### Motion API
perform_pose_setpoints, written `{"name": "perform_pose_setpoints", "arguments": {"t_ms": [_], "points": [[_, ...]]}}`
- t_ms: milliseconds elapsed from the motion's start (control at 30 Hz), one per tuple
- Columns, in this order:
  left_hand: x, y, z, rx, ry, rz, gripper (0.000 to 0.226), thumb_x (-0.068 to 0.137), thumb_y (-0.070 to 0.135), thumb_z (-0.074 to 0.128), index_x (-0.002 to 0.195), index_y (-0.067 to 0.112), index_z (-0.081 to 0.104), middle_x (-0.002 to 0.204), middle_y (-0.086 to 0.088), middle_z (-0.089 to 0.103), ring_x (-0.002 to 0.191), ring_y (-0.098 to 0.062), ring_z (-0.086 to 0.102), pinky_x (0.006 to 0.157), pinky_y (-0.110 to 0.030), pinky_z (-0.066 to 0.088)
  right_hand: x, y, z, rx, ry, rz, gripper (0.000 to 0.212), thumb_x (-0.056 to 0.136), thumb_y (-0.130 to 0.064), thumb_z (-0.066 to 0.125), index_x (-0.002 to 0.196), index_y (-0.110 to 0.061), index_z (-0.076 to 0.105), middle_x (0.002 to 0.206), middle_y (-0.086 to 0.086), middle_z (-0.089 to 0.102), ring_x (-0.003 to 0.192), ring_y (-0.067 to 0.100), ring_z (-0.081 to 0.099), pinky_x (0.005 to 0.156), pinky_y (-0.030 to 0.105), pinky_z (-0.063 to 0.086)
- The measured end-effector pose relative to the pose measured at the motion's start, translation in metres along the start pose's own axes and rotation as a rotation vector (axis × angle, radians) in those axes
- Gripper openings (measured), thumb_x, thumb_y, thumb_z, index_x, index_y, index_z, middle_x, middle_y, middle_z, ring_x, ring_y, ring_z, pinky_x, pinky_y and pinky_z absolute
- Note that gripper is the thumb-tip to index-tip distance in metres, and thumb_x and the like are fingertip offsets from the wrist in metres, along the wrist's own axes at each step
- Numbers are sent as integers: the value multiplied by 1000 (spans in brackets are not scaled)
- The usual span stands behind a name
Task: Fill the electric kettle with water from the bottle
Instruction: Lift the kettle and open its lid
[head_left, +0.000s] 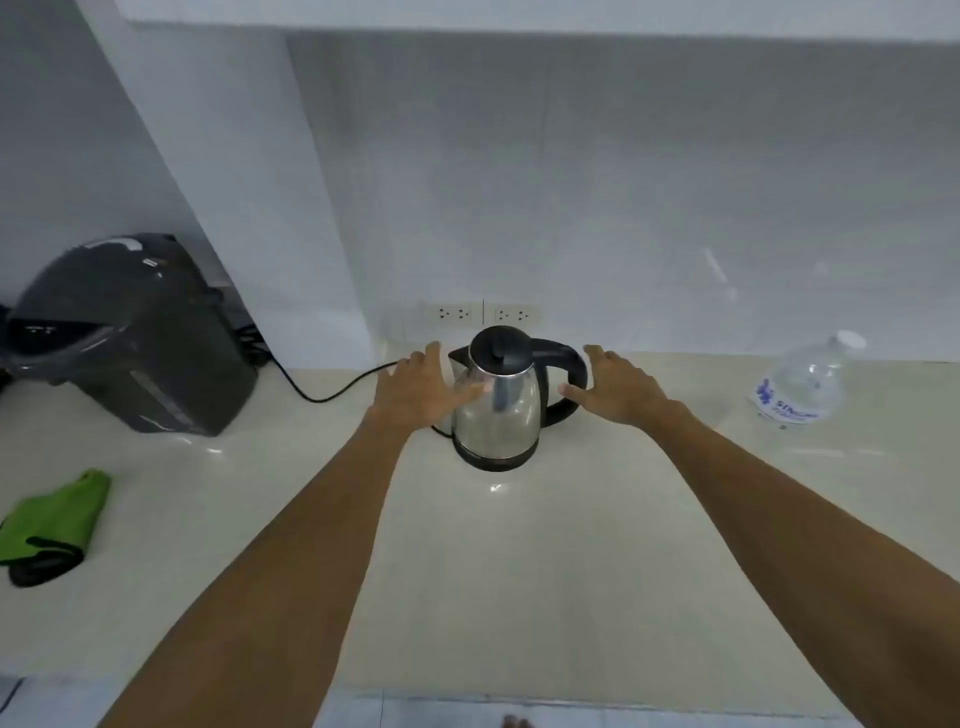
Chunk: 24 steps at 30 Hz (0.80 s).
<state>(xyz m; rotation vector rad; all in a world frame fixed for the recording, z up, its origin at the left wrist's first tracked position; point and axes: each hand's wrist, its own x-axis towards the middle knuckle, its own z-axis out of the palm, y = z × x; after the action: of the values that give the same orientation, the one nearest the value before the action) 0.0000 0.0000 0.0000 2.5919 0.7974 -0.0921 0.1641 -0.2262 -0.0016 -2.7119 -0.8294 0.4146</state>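
A steel electric kettle (506, 410) with a black lid and black handle stands on its base in the middle of the counter, lid down. My left hand (421, 387) is open against the kettle's left side, thumb touching the steel body. My right hand (615, 387) is open just right of the handle, fingers spread, holding nothing. A clear plastic water bottle (802, 382) with a white cap stands upright at the far right of the counter, away from both hands.
A dark grey hot-water dispenser (135, 338) sits at the back left, with a black cord (332, 392) running toward the kettle. A green and black cloth (52, 525) lies at the left. Wall sockets (483, 313) are behind the kettle. The beige counter (519, 597) stretches toward me.
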Motion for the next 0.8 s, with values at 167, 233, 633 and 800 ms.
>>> {"name": "perform_pose_setpoints", "arguments": {"t_ms": [167, 233, 633, 800], "points": [[16, -15, 20, -219, -127, -51, 127, 55, 90, 77, 155, 23, 39, 153, -2, 51, 144, -29, 49, 116, -51, 42, 21, 17, 16, 151, -9, 8, 81, 87, -48, 68, 150, -17, 29, 131, 14, 56, 121, 37, 55, 95, 43, 43], [20, -14, 31, -374, -149, -30, 111, 57, 79, 88, 147, 28, 47, 145, 6, 54, 140, -22, 51, 112, -44, 46, 26, 22, 22, 211, -14, 8, 81, 85, -47, 70, 149, -17, 31, 130, 13, 59, 122, 35, 55, 97, 43, 43], [33, -9, 52, -562, -50, -37, 96, 63, 49, 101, 142, 19, 55, 134, 6, 64, 124, -14, 59, 97, -26, 45, 34, 22, 37, 304, 66, -74, 27, 101, -26, 55, 116, -4, 49, 87, 12, 62, 80, 34, 62, 70, 41, 51], [31, -4, 44, -558, -16, -18, 98, 62, 51, 102, 142, 19, 56, 134, 5, 65, 125, -15, 59, 100, -29, 47, 31, 18, 32, 298, 102, -78, 27, 102, -27, 54, 115, -4, 49, 86, 9, 61, 81, 33, 61, 71, 41, 51]]}}
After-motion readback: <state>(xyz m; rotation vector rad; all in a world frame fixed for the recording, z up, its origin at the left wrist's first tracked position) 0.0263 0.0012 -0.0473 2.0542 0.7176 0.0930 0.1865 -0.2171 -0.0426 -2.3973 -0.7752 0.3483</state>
